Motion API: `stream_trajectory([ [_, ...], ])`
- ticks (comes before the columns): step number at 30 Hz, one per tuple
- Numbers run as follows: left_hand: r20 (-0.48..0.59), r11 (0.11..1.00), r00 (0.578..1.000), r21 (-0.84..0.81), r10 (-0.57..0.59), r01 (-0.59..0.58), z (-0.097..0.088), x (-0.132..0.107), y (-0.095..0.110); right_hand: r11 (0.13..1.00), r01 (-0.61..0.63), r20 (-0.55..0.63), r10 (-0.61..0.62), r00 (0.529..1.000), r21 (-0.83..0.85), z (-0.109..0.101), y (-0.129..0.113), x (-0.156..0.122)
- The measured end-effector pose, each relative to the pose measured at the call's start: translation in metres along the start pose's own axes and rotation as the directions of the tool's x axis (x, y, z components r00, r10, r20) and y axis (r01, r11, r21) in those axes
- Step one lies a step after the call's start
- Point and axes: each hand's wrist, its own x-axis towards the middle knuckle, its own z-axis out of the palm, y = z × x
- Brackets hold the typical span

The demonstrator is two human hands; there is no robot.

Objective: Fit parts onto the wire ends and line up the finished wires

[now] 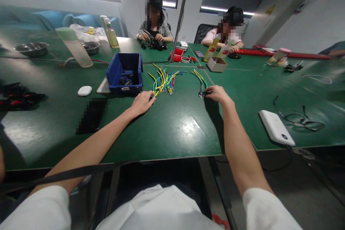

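My left hand (143,102) is low over the table, its fingertips pinched at the end of a wire beside the left edge of a loose pile of wires (161,81). These are yellow, blue and green, with metal ring terminals at their near ends. Further right, my right hand (217,94) has its fingers closed on a small black connector (202,93). A smaller bunch of yellow and green wires (198,77) runs away from the black parts there. My fingers partly hide what they hold.
Left of the pile stands a blue bin (125,73) with black parts inside. A phone (91,116), a white case (84,91), a white power bank (276,127) and eyeglasses (304,120) lie on the green table (172,129). Two people sit across, beyond a pole (181,18).
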Motion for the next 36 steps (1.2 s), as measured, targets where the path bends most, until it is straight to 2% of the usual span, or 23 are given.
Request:
stream_trajectory([
  [5,-0.003,1.000,1.000,0.000,0.003,-0.003,0.000,0.000,0.000,0.999,-0.015,0.019,0.016,1.000,-0.050,-0.002,-0.002,0.000],
  [20,-0.016,1.000,1.000,-0.012,0.013,-0.013,0.002,0.000,-0.002,0.989,0.057,0.000,-0.057,0.998,-0.137,0.010,-0.020,0.007],
  [24,-0.016,1.000,1.000,-0.006,-0.011,0.011,0.002,-0.001,-0.001,0.988,0.065,0.025,-0.062,0.998,-0.141,0.010,-0.021,0.006],
  [29,-0.021,0.998,0.998,0.004,-0.055,0.055,0.001,0.000,0.001,0.985,0.082,-0.002,-0.084,0.997,-0.154,0.012,-0.029,0.002],
  [36,-0.025,0.999,0.999,0.009,-0.048,0.048,0.002,0.000,0.000,0.985,0.107,0.041,-0.102,0.994,-0.137,0.011,-0.027,0.005],
])
